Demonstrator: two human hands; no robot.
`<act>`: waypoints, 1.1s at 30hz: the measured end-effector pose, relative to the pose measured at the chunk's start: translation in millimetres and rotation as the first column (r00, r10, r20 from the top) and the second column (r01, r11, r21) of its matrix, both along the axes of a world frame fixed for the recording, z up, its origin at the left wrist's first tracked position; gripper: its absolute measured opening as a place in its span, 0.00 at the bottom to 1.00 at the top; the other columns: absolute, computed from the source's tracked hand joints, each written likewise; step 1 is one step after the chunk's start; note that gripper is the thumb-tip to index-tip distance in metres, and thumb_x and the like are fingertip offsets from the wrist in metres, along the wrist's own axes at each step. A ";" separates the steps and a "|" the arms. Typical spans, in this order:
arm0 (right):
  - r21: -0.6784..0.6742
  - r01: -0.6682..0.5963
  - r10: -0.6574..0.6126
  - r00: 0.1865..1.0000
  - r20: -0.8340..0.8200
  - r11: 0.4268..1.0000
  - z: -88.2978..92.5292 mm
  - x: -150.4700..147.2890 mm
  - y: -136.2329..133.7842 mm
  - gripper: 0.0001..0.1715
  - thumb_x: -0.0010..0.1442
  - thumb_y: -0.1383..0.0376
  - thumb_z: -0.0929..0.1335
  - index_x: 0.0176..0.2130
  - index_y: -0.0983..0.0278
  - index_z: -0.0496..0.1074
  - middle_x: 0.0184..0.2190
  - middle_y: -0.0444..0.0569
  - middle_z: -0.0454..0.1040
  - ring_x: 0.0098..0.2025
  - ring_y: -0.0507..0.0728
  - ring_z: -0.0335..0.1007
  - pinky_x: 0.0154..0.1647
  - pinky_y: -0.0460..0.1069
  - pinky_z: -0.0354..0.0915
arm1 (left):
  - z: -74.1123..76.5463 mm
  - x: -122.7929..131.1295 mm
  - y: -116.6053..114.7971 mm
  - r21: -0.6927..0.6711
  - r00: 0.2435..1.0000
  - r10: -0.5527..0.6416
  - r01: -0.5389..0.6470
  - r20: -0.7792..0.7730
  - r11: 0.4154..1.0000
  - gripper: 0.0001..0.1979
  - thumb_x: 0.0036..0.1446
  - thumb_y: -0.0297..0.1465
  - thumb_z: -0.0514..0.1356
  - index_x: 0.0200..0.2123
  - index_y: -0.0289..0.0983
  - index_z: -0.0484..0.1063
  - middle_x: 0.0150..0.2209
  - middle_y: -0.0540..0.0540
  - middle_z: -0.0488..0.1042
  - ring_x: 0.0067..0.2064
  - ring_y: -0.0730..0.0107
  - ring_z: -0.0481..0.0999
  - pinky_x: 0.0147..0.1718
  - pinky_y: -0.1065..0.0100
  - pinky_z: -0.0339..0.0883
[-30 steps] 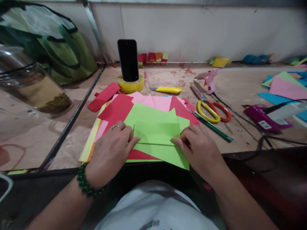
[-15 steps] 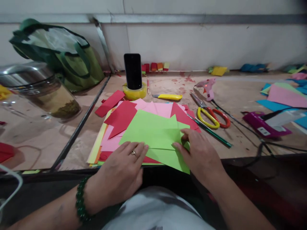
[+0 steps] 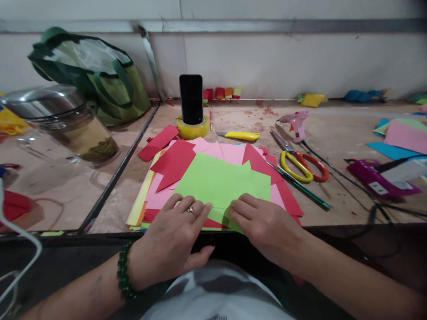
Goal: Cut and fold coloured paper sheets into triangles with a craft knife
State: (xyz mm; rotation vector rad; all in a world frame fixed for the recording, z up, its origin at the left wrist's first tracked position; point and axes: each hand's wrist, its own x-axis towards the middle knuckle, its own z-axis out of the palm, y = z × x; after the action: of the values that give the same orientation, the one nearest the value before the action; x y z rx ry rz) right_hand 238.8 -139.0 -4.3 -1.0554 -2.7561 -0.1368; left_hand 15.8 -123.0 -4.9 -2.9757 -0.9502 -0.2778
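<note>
Sheets of light green paper [image 3: 216, 178] lie on top of a pile of coloured paper at the table's front edge. My left hand [image 3: 178, 235], with a ring and a green bead bracelet, rests its fingers flat on the near left part of the green paper, thumb stretched apart below. My right hand [image 3: 263, 226] has its fingers bent together over the near right part of the green paper; its thumb is hidden. Pink paper [image 3: 228, 152] and red paper [image 3: 175, 161] stick out around and beneath the green sheets.
Right of the pile lie a green pen [image 3: 300, 186], scissors [image 3: 296, 164], a pink glue gun [image 3: 298, 124] and a purple power strip [image 3: 373, 178] with cables. Behind it are a yellow cutter [image 3: 242, 136] and a phone [image 3: 191, 98] on a tape roll [image 3: 193, 129]. Leftward stand a glass jar [image 3: 83, 138] and bag [image 3: 116, 98].
My right hand has moved from the green paper's right edge to its near edge, closer to my left hand. Red and pink sheets at the right now show more. The view has shifted slightly.
</note>
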 end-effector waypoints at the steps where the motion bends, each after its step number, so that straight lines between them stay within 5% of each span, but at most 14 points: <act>1: 0.006 -0.001 0.002 1.000 -0.011 1.000 -0.1 5.3 -2.1 0.11 0.60 0.76 0.62 0.31 0.68 0.72 0.29 0.52 0.70 0.32 0.56 0.62 0.30 0.49 0.62 | -0.4 -0.7 -0.2 0.003 1.000 0.010 -0.010 0.009 1.000 0.27 0.56 0.41 0.57 0.54 0.29 0.67 0.45 0.38 0.73 0.46 0.52 0.68 0.48 0.52 0.57; 11: 0.095 0.049 -0.042 0.996 -0.074 0.994 -8.9 44.6 -24.4 0.18 0.61 0.77 0.57 0.33 0.68 0.73 0.33 0.56 0.73 0.38 0.59 0.67 0.33 0.52 0.65 | -7.8 -7.6 -8.1 0.003 0.989 0.099 -0.100 0.105 0.995 0.27 0.53 0.39 0.59 0.55 0.32 0.67 0.45 0.40 0.73 0.46 0.52 0.68 0.47 0.53 0.57; 15: 0.078 0.105 -0.101 0.993 -0.058 0.991 1.7 52.3 -26.7 0.20 0.59 0.80 0.57 0.30 0.67 0.73 0.29 0.53 0.73 0.34 0.58 0.67 0.30 0.50 0.63 | -8.8 -8.3 -12.7 0.005 0.981 0.122 -0.124 0.148 0.992 0.27 0.52 0.38 0.60 0.55 0.32 0.67 0.47 0.40 0.72 0.48 0.52 0.67 0.50 0.52 0.56; 19: 0.172 0.193 -0.175 0.978 -0.115 0.966 12.4 32.6 -19.3 0.16 0.60 0.78 0.60 0.38 0.68 0.73 0.34 0.53 0.75 0.36 0.58 0.67 0.34 0.51 0.63 | -8.1 -4.0 -15.5 0.014 0.978 0.136 -0.140 0.155 0.990 0.26 0.52 0.36 0.60 0.54 0.34 0.68 0.46 0.41 0.72 0.48 0.53 0.67 0.52 0.51 0.56; 22: 0.085 0.049 -0.042 0.996 -0.081 0.995 7.5 0.3 -5.8 0.18 0.61 0.71 0.63 0.51 0.70 0.68 0.42 0.56 0.73 0.42 0.61 0.65 0.42 0.55 0.65 | -8.1 0.4 -17.0 0.037 0.973 0.165 -0.173 0.162 0.984 0.24 0.51 0.36 0.61 0.52 0.35 0.70 0.43 0.42 0.73 0.46 0.54 0.68 0.51 0.50 0.57; 26: -0.032 0.001 -0.001 1.000 0.010 0.999 -5.3 -17.1 3.9 0.10 0.58 0.70 0.68 0.41 0.70 0.72 0.36 0.52 0.72 0.37 0.59 0.65 0.36 0.53 0.67 | -9.1 2.0 -17.1 0.076 0.969 0.170 -0.186 0.181 0.980 0.24 0.51 0.35 0.60 0.52 0.36 0.69 0.44 0.43 0.74 0.45 0.55 0.69 0.50 0.51 0.56; 33: 0.120 0.106 -0.088 0.985 -0.148 0.987 -7.1 35.7 -25.2 0.17 0.61 0.76 0.59 0.42 0.71 0.75 0.38 0.56 0.77 0.39 0.60 0.69 0.36 0.53 0.69 | -20.7 -3.3 -12.5 0.148 0.967 0.129 -0.164 0.222 0.975 0.24 0.51 0.36 0.60 0.53 0.38 0.69 0.43 0.44 0.76 0.44 0.56 0.70 0.50 0.54 0.54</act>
State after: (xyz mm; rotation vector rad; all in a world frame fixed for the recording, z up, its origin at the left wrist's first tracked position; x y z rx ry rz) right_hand 274.6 -164.2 -11.4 -1.1200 -2.5332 -0.2388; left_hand 12.5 -135.5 -25.6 -2.7486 -1.1004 -0.6469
